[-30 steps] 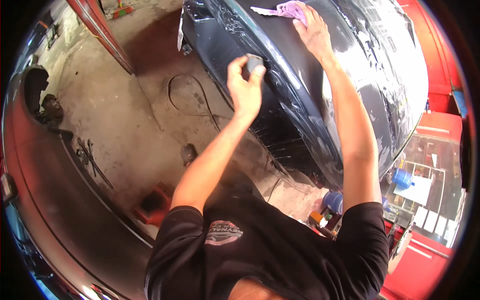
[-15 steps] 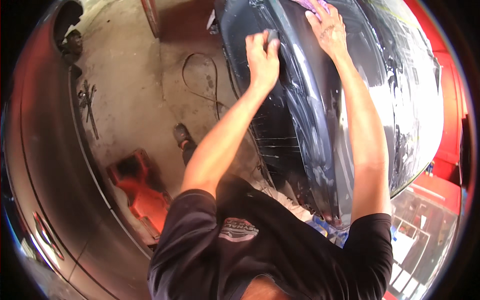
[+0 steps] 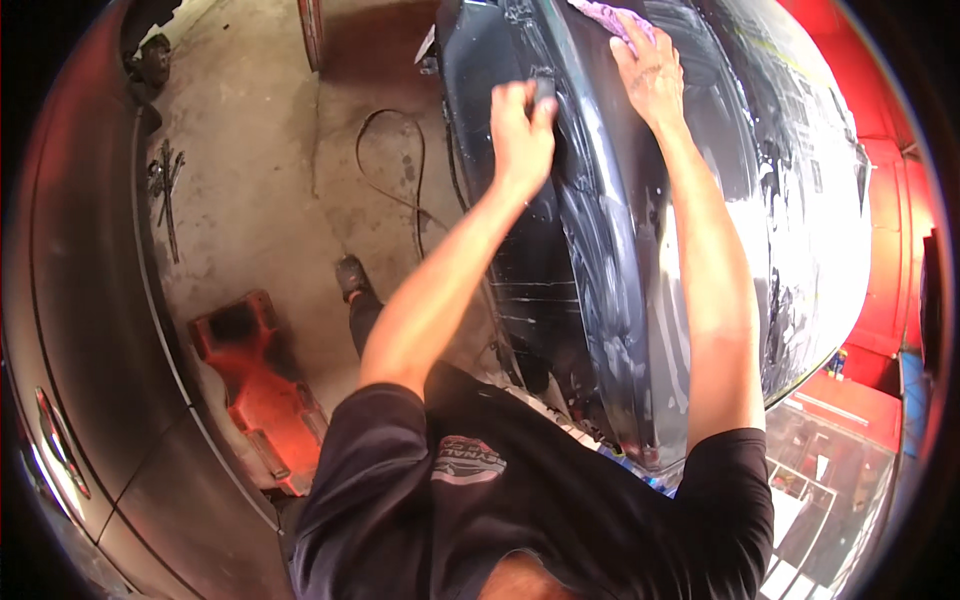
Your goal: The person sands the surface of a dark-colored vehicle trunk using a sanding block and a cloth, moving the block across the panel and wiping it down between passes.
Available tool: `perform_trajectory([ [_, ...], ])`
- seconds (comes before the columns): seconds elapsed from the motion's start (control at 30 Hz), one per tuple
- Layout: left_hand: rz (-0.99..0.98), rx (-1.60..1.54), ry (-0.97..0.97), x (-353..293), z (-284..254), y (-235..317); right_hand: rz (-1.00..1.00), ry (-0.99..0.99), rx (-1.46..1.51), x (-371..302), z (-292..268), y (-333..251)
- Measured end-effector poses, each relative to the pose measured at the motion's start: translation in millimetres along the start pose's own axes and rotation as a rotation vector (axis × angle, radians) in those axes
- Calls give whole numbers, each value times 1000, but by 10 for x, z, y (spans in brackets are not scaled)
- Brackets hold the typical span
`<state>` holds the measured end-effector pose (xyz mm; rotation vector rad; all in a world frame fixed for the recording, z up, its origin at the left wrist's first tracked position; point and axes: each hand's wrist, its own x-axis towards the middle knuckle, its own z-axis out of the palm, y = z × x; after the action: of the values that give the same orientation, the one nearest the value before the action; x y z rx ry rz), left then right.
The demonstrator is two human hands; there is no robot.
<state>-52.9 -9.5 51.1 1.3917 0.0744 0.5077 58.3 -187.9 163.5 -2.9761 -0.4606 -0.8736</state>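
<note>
While my left hand has its grip clamped on the dark block at the smeared car panel, I'd call this rubbing-down — next stroke likely wants even pressure. Right hand lies over the purple cloth; can't tell if it's pinched. Block's underside hidden — cloth cropped up top.

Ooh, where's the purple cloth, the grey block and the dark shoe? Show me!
Purple cloth [image 3: 602, 16]: head view, on its loose end.
Grey block [image 3: 544, 88]: head view, on the bit showing between thumb and finger.
Dark shoe [image 3: 350, 275]: head view, on its top.
</note>
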Motion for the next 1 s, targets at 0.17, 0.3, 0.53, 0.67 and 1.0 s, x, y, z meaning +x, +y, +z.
perform_trajectory([
  [0.17, 24, -91, 26, -873, -44, 290, 31, -39, -53, -21, -61, 30],
  [0.3, 12, -73, 3, 82, -1, 26, -24, -25, 4, 36, -64, 16],
  [0.53, 125, -71, -3, -834, -39, 393, 63, -51, -39, -41, -88, 18],
  [0.67, 200, -5, -1, -456, 9, 312, 23, -12, -33, -4, -114, 17],
  [1.0, 36, -108, -13, -1050, -36, 402, 27, -25, -13, -18, -78, 98],
])
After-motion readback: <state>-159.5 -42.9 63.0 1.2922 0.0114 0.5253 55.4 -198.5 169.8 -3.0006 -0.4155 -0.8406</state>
